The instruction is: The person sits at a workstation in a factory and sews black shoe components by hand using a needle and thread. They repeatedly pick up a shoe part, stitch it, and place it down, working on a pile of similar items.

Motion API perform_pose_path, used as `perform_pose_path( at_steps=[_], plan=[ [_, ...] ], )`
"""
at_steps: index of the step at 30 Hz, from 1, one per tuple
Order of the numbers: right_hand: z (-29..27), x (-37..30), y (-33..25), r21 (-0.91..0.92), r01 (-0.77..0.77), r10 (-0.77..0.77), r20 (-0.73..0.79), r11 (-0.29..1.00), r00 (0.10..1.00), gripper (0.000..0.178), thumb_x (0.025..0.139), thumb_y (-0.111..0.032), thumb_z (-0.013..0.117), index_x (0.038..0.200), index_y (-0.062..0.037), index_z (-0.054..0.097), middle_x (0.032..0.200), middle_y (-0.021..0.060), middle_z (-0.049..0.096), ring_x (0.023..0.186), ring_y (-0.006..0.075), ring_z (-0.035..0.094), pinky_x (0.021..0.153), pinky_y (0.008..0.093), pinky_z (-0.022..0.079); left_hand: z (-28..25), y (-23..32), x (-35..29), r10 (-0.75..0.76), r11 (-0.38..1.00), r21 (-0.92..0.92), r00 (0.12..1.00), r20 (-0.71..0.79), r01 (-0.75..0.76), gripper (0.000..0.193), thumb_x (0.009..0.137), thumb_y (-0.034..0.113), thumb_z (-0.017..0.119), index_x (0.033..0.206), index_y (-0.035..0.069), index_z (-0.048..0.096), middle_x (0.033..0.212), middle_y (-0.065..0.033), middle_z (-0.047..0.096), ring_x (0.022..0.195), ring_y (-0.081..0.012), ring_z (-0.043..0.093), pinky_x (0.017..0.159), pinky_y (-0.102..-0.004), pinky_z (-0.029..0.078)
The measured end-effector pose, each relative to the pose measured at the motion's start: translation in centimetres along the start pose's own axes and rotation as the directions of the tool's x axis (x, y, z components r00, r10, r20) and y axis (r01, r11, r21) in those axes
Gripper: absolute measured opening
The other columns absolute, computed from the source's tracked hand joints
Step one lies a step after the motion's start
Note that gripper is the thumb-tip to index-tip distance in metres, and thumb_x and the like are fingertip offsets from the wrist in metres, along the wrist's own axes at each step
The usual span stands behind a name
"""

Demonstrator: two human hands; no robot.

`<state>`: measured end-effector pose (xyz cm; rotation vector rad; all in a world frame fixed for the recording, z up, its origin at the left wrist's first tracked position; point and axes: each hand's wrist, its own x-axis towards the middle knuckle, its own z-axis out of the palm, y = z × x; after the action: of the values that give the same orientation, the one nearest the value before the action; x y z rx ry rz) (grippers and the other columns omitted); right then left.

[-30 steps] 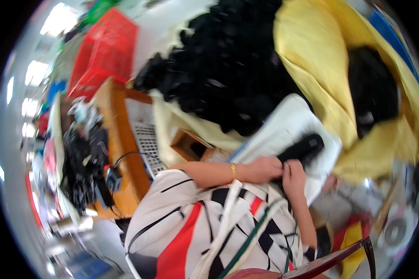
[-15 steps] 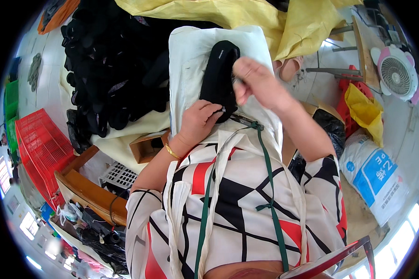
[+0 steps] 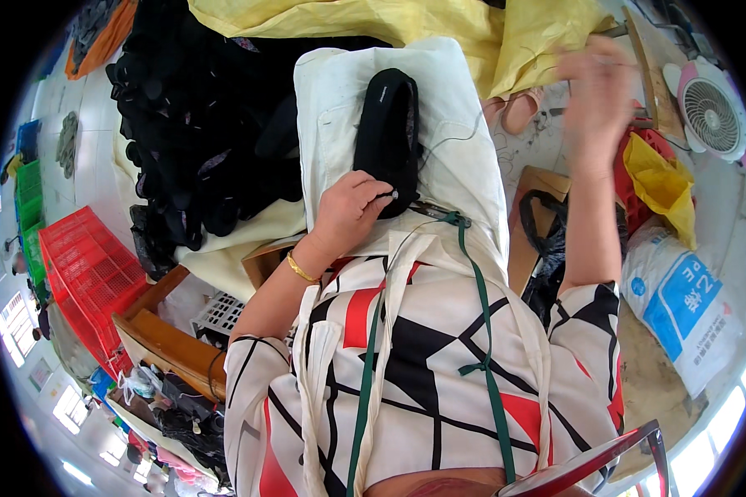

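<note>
Head view: our left hand [image 3: 348, 213] pinches the near end of a black shoe [image 3: 375, 141], fingertips drawn together at its edge. The shoe lies lengthwise on a white pad [image 3: 460, 178] before us, its far end pointing away. Our right hand [image 3: 597, 91] is raised off to the right, well apart from the shoe; it is blurred, so we cannot tell whether its fingers are spread or pressed together. Left of the pad we see a black heap [image 3: 191, 108].

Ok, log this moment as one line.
left hand: pinching black shoe, near end; right hand: raised, blurred, grip unclear; support: white pad; left side: black pile
</note>
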<state>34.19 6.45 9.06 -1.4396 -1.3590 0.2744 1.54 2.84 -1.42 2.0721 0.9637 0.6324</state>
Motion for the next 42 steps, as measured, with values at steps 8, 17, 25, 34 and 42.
perform_pose_path(
  at_steps=[8, 17, 25, 34, 42],
  plan=[
    [8.3, -11.6, 1.0, 0.003, 0.427, -0.268, 0.782, 0.904, 0.562, 0.017, 0.078, -0.009, 0.069, 0.093, -0.0067, 0.062, 0.085, 0.0078, 0.057, 0.085, 0.0275, 0.059, 0.073, 0.0377, 0.049, -0.9, 0.0, 0.9, 0.018, 1.000, -0.023, 0.996, 0.084, -0.016, 0.015, 0.078, 0.002, 0.074, 0.093, 0.004, 0.071, 0.080, -0.0103, 0.063, 0.070, -0.0270, 0.060, 0.062, -0.0337, 0.049],
    [10.3, -11.7, 1.6, -0.123, 0.555, -0.352, 0.655, 0.823, 0.668, 0.009, 0.070, -0.014, 0.062, 0.069, -0.0114, 0.054, 0.068, 0.0034, 0.050, 0.069, 0.0211, 0.055, 0.064, 0.0349, 0.045, -1.1, 0.4, 1.9, -0.239, 0.962, -0.075, 0.945, 0.221, 0.261, 0.011, 0.081, 0.010, 0.071, 0.089, 0.003, 0.071, 0.078, -0.0114, 0.062, 0.071, -0.0304, 0.060, 0.063, -0.0369, 0.048],
    [13.2, -10.1, 3.2, -0.281, 0.344, -0.206, 0.422, 0.896, 0.883, 0.011, 0.074, -0.012, 0.067, 0.070, -0.0105, 0.057, 0.067, 0.0062, 0.053, 0.063, 0.0265, 0.058, 0.056, 0.0384, 0.048, -0.7, -0.2, 2.5, -0.261, 0.958, -0.054, 0.933, 0.247, 0.282, 0.011, 0.082, 0.011, 0.070, 0.089, 0.002, 0.071, 0.078, -0.0132, 0.062, 0.070, -0.0312, 0.059, 0.063, -0.0379, 0.047],
    [11.6, -10.5, 2.3, -0.176, 0.240, -0.159, 0.378, 0.955, 0.912, 0.020, 0.082, -0.016, 0.070, 0.071, -0.0073, 0.056, 0.066, 0.0084, 0.053, 0.064, 0.0292, 0.057, 0.055, 0.0404, 0.047, -1.2, 0.4, -1.6, -0.469, 0.883, -0.014, 0.882, -0.052, 0.469, 0.050, 0.074, 0.036, 0.085, 0.097, -0.003, 0.062, 0.075, -0.0114, 0.061, 0.066, -0.0219, 0.059, 0.062, -0.0337, 0.049],
    [11.0, -10.2, -1.2, -0.005, 0.282, -0.263, 0.345, 0.960, 0.901, 0.012, 0.078, -0.007, 0.073, 0.080, -0.0050, 0.062, 0.069, 0.0109, 0.056, 0.063, 0.0320, 0.056, 0.056, 0.0417, 0.047, 0.4, 0.3, -1.8, -0.639, 0.750, -0.183, 0.768, 0.042, 0.635, 0.039, 0.074, 0.025, 0.084, 0.086, 0.000, 0.056, 0.072, -0.0089, 0.061, 0.065, -0.0167, 0.058, 0.061, -0.0322, 0.049]
  ],
)
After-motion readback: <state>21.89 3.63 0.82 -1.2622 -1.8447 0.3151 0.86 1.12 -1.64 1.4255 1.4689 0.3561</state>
